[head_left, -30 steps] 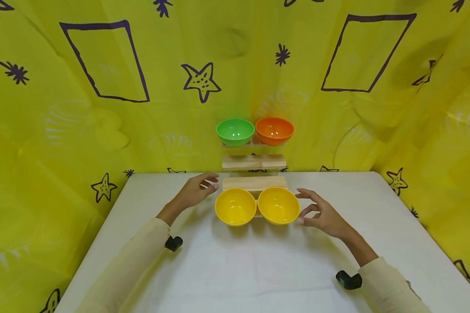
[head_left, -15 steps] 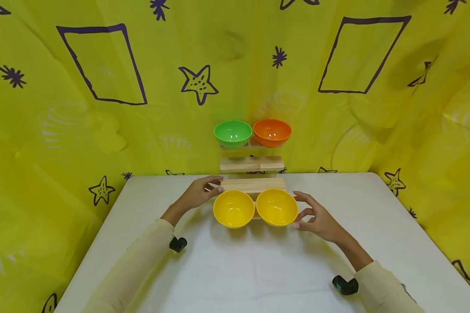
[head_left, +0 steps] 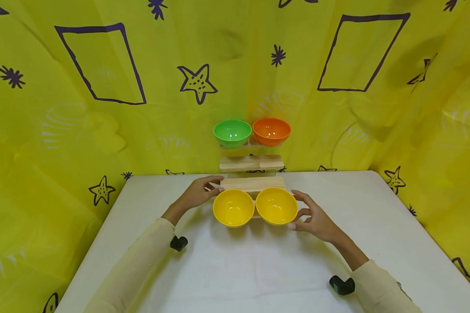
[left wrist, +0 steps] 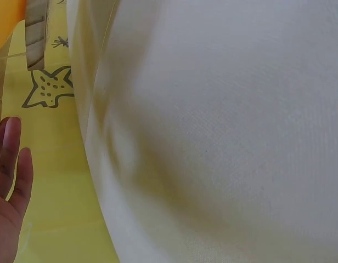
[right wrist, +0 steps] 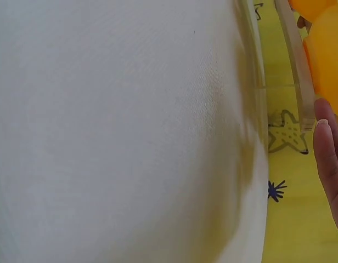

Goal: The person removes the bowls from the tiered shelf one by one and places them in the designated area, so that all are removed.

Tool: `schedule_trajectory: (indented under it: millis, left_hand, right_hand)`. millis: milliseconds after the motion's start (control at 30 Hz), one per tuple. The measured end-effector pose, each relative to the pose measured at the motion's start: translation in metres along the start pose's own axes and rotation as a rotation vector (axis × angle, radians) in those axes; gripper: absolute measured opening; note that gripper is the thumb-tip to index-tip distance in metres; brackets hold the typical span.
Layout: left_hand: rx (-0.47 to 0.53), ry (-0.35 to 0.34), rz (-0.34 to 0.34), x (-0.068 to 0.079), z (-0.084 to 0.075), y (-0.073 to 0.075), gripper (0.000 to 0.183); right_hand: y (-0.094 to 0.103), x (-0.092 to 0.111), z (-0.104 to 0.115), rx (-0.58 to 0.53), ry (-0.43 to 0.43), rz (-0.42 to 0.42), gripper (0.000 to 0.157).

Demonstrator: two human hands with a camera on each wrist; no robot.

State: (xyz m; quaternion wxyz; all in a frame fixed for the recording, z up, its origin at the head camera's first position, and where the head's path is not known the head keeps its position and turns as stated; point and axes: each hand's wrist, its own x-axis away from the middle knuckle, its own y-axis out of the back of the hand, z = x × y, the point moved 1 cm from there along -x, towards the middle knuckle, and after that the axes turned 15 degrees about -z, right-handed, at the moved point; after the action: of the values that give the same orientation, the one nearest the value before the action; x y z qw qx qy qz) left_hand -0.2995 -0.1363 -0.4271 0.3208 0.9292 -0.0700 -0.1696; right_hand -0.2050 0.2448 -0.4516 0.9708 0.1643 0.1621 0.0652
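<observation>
Two yellow bowls, a left one (head_left: 233,208) and a right one (head_left: 276,206), sit side by side on the lowest step of a wooden rack (head_left: 252,184). My left hand (head_left: 199,191) is at the rack's left end, fingertips at the end of the second step and thumb near the left bowl's rim. Its fingers look fairly straight in the left wrist view. Around the outer side of the right bowl lies my right hand (head_left: 315,220), thumb in front and forefinger behind. In the right wrist view its fingers (right wrist: 326,139) are extended beside the rack's end; firm contact is unclear.
On the rack's top step stand a green bowl (head_left: 233,133) and an orange bowl (head_left: 272,131). A bare wooden step (head_left: 251,162) lies below them. The white table (head_left: 235,269) meets a yellow patterned curtain (head_left: 172,130) behind and at both sides.
Both hands have moved inward, the left one to the rack's left end and the right one closer around the right yellow bowl. The bowls and rack keep their places.
</observation>
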Motion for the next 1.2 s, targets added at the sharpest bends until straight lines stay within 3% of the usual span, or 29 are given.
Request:
schedule_trajectory:
  millis: [467, 700, 1200]
  left_hand:
    - [0.01, -0.004, -0.005, 0.003, 0.003, -0.001, 0.049]
    - [0.02, -0.001, -0.002, 0.002, 0.003, -0.002, 0.048]
    - [0.003, 0.019, 0.004, -0.001, 0.003, -0.003, 0.05]
  right_hand:
    - [-0.018, -0.004, 0.003, -0.006, -0.077, -0.023, 0.102]
    - [-0.023, -0.005, 0.003, 0.047, -0.075, -0.034, 0.107]
    - [-0.023, -0.009, 0.008, 0.073, -0.065, -0.05, 0.1]
